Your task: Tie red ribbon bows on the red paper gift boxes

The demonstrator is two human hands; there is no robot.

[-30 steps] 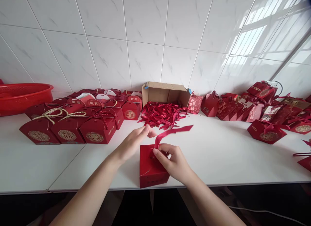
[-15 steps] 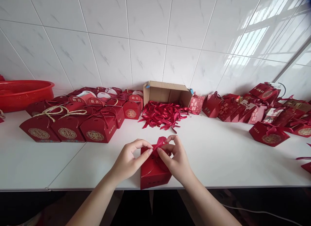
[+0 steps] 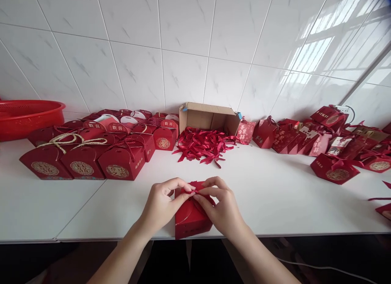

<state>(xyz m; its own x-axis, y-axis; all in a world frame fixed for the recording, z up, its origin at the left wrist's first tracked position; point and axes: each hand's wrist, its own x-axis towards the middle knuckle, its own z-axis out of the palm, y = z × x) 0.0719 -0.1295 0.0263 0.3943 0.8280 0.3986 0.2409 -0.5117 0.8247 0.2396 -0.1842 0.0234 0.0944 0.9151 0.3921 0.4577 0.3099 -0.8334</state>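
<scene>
A red paper gift box (image 3: 191, 219) stands at the table's front edge, directly in front of me. On its top, a red ribbon (image 3: 193, 191) is caught between my fingertips. My left hand (image 3: 166, 202) pinches the ribbon with thumb and forefinger from the left side. From the right, my right hand (image 3: 218, 200) also pinches it, thumb and fingers close to the left hand's tips. The ribbon's knot and ends are mostly hidden by my fingers.
Behind the box, a pile of red ribbons (image 3: 204, 146) spills from a cardboard box (image 3: 210, 107) lying against the tiled wall. Rows of finished-looking red gift boxes (image 3: 119, 164) fill the left; more boxes (image 3: 334, 170) lie at the right. A red plastic basin (image 3: 32, 119) sits far left.
The ribbon loop that stood up between my hands is now drawn down low against the box top. Both hands have closed in, fingertips nearer each other.
</scene>
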